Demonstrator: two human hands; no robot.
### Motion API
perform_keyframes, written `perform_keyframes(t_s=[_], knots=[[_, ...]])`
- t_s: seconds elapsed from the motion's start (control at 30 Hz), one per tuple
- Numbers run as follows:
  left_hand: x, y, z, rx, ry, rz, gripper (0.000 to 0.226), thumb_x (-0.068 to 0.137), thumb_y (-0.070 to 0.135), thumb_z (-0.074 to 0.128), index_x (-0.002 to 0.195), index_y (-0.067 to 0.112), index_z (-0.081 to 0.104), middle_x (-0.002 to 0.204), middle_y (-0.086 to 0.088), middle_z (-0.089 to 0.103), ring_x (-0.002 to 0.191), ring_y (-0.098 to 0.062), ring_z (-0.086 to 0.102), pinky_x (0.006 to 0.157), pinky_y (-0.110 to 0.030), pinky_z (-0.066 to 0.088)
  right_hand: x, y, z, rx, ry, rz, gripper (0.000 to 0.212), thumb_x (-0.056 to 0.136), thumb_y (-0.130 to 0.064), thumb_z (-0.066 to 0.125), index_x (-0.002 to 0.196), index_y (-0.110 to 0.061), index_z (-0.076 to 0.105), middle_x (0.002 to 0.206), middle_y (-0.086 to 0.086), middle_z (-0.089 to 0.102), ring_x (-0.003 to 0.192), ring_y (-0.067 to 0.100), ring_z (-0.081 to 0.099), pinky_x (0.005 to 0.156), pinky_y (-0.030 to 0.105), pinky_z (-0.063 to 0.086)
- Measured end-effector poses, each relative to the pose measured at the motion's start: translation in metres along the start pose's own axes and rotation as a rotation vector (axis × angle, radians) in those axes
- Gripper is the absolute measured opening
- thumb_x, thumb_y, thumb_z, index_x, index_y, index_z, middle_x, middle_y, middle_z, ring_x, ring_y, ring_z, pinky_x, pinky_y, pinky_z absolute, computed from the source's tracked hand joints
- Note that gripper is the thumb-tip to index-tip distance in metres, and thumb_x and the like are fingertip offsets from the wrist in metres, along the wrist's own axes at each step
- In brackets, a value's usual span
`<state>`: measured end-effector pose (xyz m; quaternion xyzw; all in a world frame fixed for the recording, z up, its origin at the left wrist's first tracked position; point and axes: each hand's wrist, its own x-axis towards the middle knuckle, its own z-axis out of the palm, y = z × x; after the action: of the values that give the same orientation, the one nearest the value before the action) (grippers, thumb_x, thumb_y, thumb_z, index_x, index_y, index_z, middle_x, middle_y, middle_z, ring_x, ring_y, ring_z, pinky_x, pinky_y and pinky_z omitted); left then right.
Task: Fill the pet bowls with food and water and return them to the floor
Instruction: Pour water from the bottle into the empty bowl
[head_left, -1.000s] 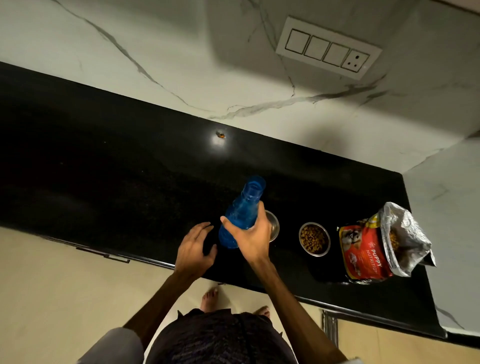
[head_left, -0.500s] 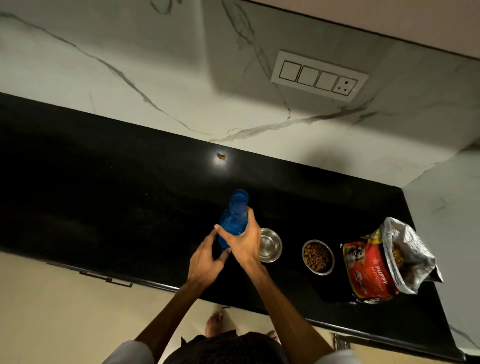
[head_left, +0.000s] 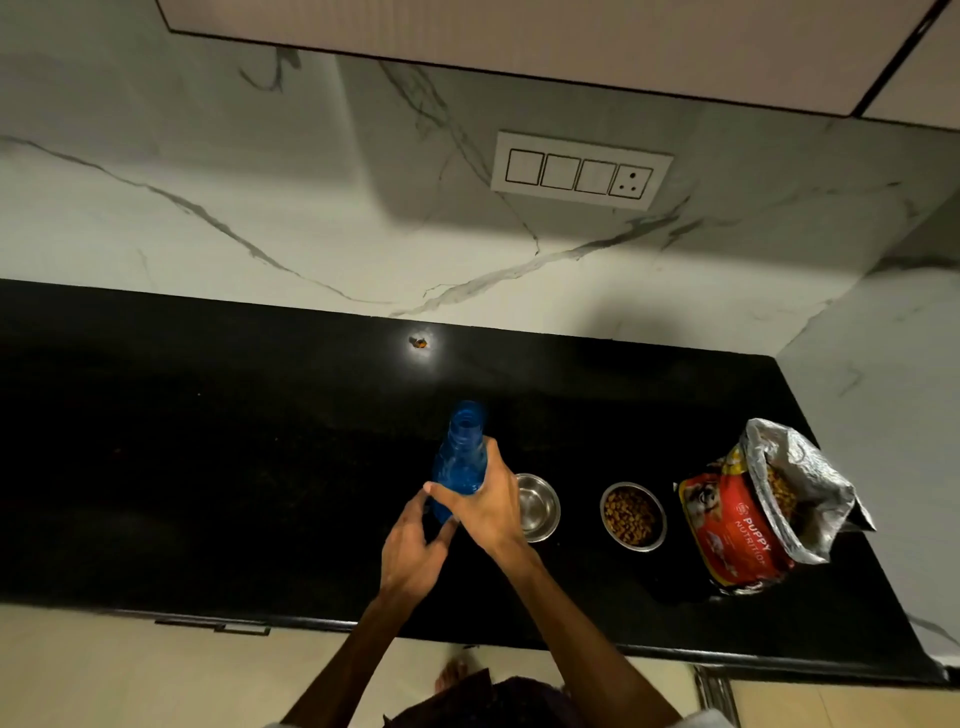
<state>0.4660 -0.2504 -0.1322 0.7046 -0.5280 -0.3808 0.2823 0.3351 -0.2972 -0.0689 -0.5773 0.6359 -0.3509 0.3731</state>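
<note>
black counter (head_left: 208, 467) under marble wall (head_left: 260, 234), switches (head_left: 579, 170) above. right hand (head_left: 488, 506) grips blue bottle (head_left: 460, 457) beside empty bowl (head_left: 537, 506); left hand (head_left: 413, 551) loose, fingertips at bottle's base. kibble bowl (head_left: 632, 515), bag (head_left: 753, 514) right.

Both forearms are bare down to the hands. Pale sleeve edges (head_left: 291, 724) show at 6 o'clock, beside a dark garment (head_left: 498, 701). A bare foot (head_left: 453, 675) shows below.

The room is dim, one bright spot of glare shines on the black counter (head_left: 208, 467), big soft shadows fall on the marble wall (head_left: 260, 234), and the edges look maybe bent.
</note>
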Motion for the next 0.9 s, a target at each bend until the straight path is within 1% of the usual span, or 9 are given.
perform_keyframes(t_s=[0.17, 0.3, 0.33, 0.4, 0.47, 0.57, 0.67, 0.83, 0.9], knots=[[0.000, 0.005, -0.003, -0.009, -0.010, 0.007, 0.064, 0.095, 0.039, 0.069, 0.152, 0.030, 0.042, 0.142, 0.006, 0.060, 0.129, -0.011, 0.058, 0.111, -0.041, 0.049, 0.000, 0.002, -0.009, -0.024, -0.072, 0.040, 0.078, 0.059, -0.057, 0.088, 0.125, -0.048, 0.045, 0.111, -0.020, 0.068, 0.103, 0.000, 0.067, 0.088, 0.026, 0.058], [-0.002, 0.010, -0.002, -0.034, -0.010, 0.000, 0.065, 0.095, 0.036, 0.069, 0.154, 0.026, 0.043, 0.145, 0.002, 0.059, 0.131, -0.014, 0.057, 0.112, -0.044, 0.048, -0.007, 0.009, -0.021, -0.002, -0.099, 0.067, 0.075, 0.064, -0.054, 0.087, 0.129, -0.045, 0.049, 0.107, -0.030, 0.067, 0.103, -0.016, 0.062, 0.081, 0.007, 0.049], [-0.002, 0.012, -0.002, -0.037, -0.005, -0.006, 0.065, 0.096, 0.035, 0.069, 0.154, 0.025, 0.043, 0.145, 0.001, 0.059, 0.131, -0.014, 0.057, 0.112, -0.044, 0.047, -0.009, 0.011, -0.024, 0.002, -0.107, 0.078, 0.074, 0.069, -0.050, 0.088, 0.132, -0.040, 0.051, 0.114, -0.028, 0.068, 0.109, -0.014, 0.061, 0.088, 0.010, 0.049], [-0.003, 0.014, 0.000, -0.050, 0.001, -0.019, 0.065, 0.096, 0.035, 0.069, 0.154, 0.024, 0.042, 0.146, 0.001, 0.059, 0.130, -0.014, 0.058, 0.112, -0.042, 0.047, -0.012, 0.015, -0.031, 0.010, -0.117, 0.092, 0.074, 0.076, -0.043, 0.088, 0.140, -0.030, 0.054, 0.130, -0.015, 0.066, 0.124, -0.001, 0.058, 0.106, 0.024, 0.048], [-0.003, 0.016, 0.002, -0.072, 0.002, -0.031, 0.066, 0.096, 0.035, 0.070, 0.155, 0.024, 0.041, 0.147, 0.001, 0.058, 0.129, -0.015, 0.058, 0.112, -0.043, 0.048, -0.018, 0.016, -0.039, 0.020, -0.102, 0.118, 0.071, 0.082, -0.040, 0.086, 0.143, -0.024, 0.054, 0.137, -0.008, 0.063, 0.128, 0.007, 0.056, 0.110, 0.030, 0.046], [-0.005, 0.017, 0.005, -0.106, 0.007, -0.054, 0.066, 0.097, 0.033, 0.069, 0.156, 0.025, 0.040, 0.148, 0.002, 0.056, 0.131, -0.017, 0.058, 0.112, -0.046, 0.047, -0.027, 0.018, -0.050, 0.033, -0.053, 0.129, 0.061, 0.086, -0.036, 0.084, 0.139, -0.021, 0.058, 0.133, -0.002, 0.065, 0.124, 0.008, 0.060, 0.107, 0.028, 0.051], [-0.007, 0.018, 0.008, -0.150, 0.017, -0.070, 0.064, 0.097, 0.029, 0.069, 0.155, 0.025, 0.042, 0.146, 0.001, 0.058, 0.129, -0.018, 0.059, 0.110, -0.048, 0.049, -0.033, 0.020, -0.059, 0.042, -0.030, 0.139, 0.053, 0.089, -0.034, 0.082, 0.137, -0.022, 0.062, 0.129, -0.006, 0.067, 0.120, 0.005, 0.063, 0.096, 0.013, 0.049], [-0.016, 0.021, 0.016, -0.302, 0.017, -0.144, 0.060, 0.098, 0.027, 0.069, 0.152, 0.026, 0.044, 0.141, 0.001, 0.060, 0.120, -0.019, 0.064, 0.103, -0.050, 0.054, -0.038, 0.024, -0.074, 0.061, 0.014, 0.142, 0.041, 0.089, -0.031, 0.081, 0.127, -0.022, 0.067, 0.119, -0.011, 0.072, 0.112, -0.002, 0.066, 0.094, 0.020, 0.057], [-0.019, 0.023, 0.021, -0.334, 0.031, -0.179, 0.056, 0.098, 0.029, 0.068, 0.149, 0.025, 0.047, 0.137, -0.001, 0.063, 0.114, -0.018, 0.066, 0.100, -0.046, 0.054, -0.039, 0.028, -0.078, 0.067, 0.033, 0.132, 0.039, 0.088, -0.032, 0.080, 0.125, -0.025, 0.068, 0.115, -0.015, 0.072, 0.110, -0.005, 0.065, 0.088, 0.015, 0.056]])
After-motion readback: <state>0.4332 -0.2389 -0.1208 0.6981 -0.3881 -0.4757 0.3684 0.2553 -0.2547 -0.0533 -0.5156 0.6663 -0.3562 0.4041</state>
